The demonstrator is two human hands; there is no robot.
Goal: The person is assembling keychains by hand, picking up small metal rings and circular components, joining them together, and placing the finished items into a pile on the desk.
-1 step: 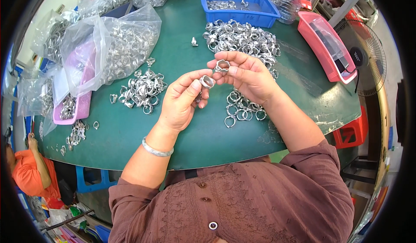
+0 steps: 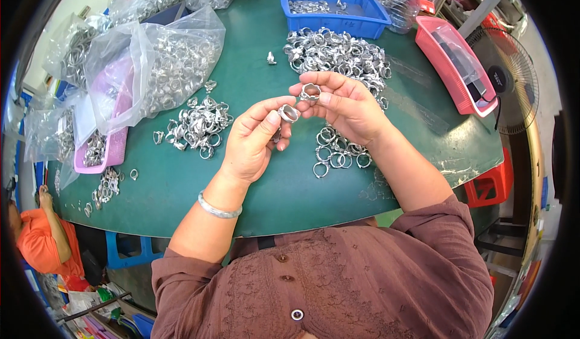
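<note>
My left hand (image 2: 257, 136) pinches a small silver metal ring (image 2: 289, 113) between thumb and fingers. My right hand (image 2: 345, 106) holds a second metal ring (image 2: 310, 91) at its fingertips, just right of and above the first; the two rings are close together. Both hands hover over the green table (image 2: 272, 188). A small group of finished-looking rings (image 2: 335, 153) lies flat under my right wrist. A big heap of the same metal parts (image 2: 338, 52) sits behind my hands, and a smaller heap (image 2: 199, 124) lies to the left.
A blue bin (image 2: 332, 0) with a few parts stands at the back, with a pink tray (image 2: 459, 61) on the right. Clear bags of parts (image 2: 163, 61) and a purple tray (image 2: 112, 148) are on the left. A fan (image 2: 507, 79) and a red stool (image 2: 492, 185) are beyond the table's right edge. A person in orange (image 2: 42, 242) sits at lower left.
</note>
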